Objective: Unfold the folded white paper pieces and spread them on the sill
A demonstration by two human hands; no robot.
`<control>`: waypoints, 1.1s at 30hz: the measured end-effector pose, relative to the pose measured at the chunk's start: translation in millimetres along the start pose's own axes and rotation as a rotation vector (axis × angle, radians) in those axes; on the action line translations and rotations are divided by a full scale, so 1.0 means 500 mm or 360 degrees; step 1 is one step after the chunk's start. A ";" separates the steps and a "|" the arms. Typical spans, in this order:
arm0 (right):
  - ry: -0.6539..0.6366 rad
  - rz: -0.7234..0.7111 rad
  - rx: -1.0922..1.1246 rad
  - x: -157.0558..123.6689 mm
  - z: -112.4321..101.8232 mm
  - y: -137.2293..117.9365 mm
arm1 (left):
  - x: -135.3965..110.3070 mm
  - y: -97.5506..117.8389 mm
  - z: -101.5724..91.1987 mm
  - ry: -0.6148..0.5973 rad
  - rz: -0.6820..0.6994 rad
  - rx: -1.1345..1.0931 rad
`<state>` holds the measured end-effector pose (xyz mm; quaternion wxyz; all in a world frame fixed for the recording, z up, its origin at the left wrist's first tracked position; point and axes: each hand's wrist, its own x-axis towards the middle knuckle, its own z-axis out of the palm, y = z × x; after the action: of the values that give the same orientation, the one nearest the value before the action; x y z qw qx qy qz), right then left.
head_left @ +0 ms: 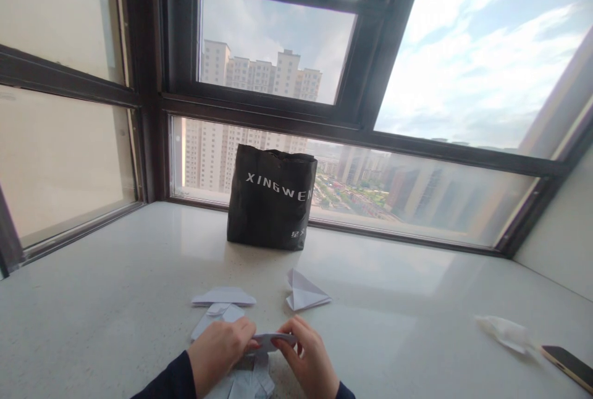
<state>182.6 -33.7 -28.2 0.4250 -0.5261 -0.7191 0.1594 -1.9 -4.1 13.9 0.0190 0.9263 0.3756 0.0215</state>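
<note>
One camera is sitting on the person's head and is looking forward and down, across a white ledge (407,337) toward the window frame (278,113). It is viewing the left hand (221,347) and the right hand (311,354) from above and from behind, quite near, by the bottom edge. The black bag (271,207) is standing farther from it, close to the middle of this wide view.

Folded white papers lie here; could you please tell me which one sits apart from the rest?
The triangular folded paper beyond the right hand; the other folded papers are bunched at the hands or beyond the left hand.
</note>
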 end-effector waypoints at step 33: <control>-0.0082 0.0697 0.0578 -0.013 -0.131 0.045 | -0.010 -0.027 0.054 0.0888 -0.0063 -0.0953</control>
<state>248.1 -44.9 -7.7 0.4493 -0.5799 -0.5586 0.3871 -13.2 1.8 -13.9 0.1855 0.8311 0.3612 0.3800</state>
